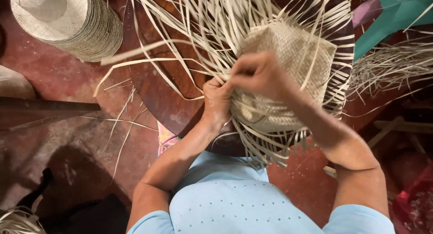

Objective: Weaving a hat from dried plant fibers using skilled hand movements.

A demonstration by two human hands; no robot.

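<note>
woven straw piece [288, 58] | pale, half-woven, loose strands fanning out | lying on round wooden form

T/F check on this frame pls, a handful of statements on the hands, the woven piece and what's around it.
1. Both hands are on the half-woven straw piece. True: the left hand and the right hand meet at its near edge, fingers in the strips.
2. The weaving is finished, with no loose ends. False: long loose straw strips fan out all around it.
3. A stack of woven hats sits at the upper left. True.
4. The piece lies on a white plastic table. False: it rests on a round dark brown wooden surface.
5. The person wears a red top. False: the top is light blue.
</note>
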